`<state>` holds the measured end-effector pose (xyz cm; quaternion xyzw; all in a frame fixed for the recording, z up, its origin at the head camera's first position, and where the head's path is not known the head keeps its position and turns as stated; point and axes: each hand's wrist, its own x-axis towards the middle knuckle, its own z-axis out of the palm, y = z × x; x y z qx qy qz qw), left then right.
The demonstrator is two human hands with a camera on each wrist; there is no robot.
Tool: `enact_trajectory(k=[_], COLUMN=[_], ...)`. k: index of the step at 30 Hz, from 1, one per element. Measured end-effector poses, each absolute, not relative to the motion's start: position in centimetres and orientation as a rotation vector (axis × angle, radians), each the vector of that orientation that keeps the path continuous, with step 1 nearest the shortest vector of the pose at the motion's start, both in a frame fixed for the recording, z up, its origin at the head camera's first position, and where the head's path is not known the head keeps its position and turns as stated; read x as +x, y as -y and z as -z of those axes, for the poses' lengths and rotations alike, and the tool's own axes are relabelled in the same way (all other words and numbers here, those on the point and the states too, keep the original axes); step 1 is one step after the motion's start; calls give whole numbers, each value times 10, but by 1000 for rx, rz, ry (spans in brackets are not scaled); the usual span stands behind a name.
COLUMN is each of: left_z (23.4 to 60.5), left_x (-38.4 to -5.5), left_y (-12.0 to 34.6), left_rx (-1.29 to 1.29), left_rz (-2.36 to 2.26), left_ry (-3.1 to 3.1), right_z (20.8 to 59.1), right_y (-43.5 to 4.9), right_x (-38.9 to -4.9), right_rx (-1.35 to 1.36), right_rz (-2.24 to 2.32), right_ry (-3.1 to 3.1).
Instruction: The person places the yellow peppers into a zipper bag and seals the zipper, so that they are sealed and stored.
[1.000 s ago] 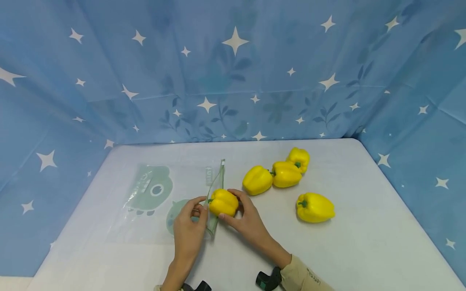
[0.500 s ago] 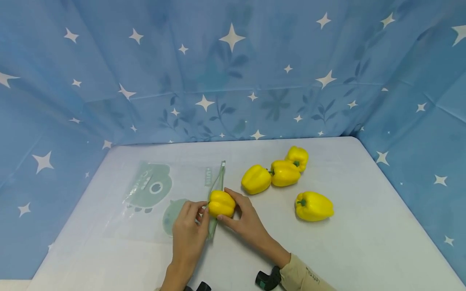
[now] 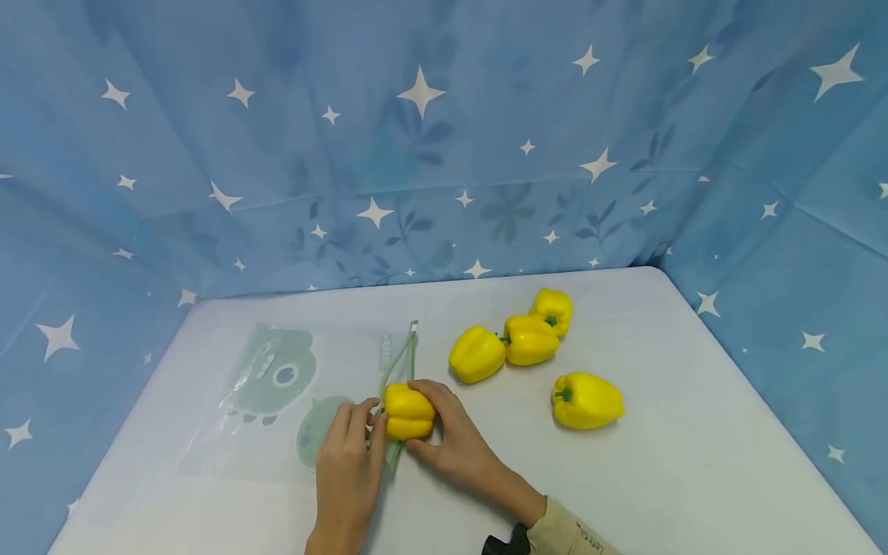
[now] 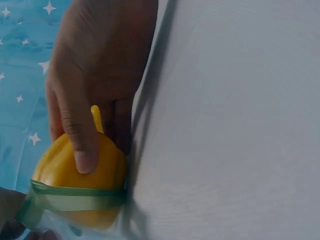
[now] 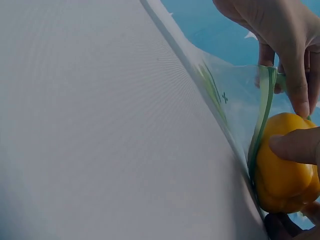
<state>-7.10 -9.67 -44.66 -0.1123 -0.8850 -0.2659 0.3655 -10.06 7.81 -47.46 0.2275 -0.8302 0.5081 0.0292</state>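
A yellow bell pepper [image 3: 409, 416] sits at the mouth of a clear zip bag [image 3: 300, 353] printed with pale green cartoon shapes. My right hand [image 3: 461, 443] grips the pepper, thumb on its near side and fingers over its far side. With thumb and fingers my left hand [image 3: 349, 462] pinches the bag's edge by the pepper's stem end. In the left wrist view the green zip strip [image 4: 80, 199] crosses the pepper, part of which shows through the plastic. The right wrist view has the strip running along the pepper's side.
A row of yellow bell peppers, the near one [image 3: 477, 354], the middle one [image 3: 531, 341] and the far one [image 3: 553, 308], lies right of the bag. Another pepper [image 3: 587, 401] lies farther right. A blue star-patterned curtain [image 3: 444, 154] surrounds the white table [image 3: 694, 462].
The right hand has moved the pepper slightly left, against the bag's opening, and the gap in the mouth looks narrower. The left hand keeps its pinch. The whole head view has shifted a little.
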Motion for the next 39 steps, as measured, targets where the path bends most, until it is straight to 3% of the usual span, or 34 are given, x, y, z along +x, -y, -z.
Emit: enact_trajectory(k=[23,39], left_z=[452,454], left_x=[-73,-74], left_y=[93,91], left_rx=[-253,-281], left_rz=[882,964], left_ry=[2288,2276], right_z=[475,454], right_y=[-77,-50], right_x=[-108,-143], right_rx=[584,398], right_rz=[-1690,-1663], right_ry=[2537,2549])
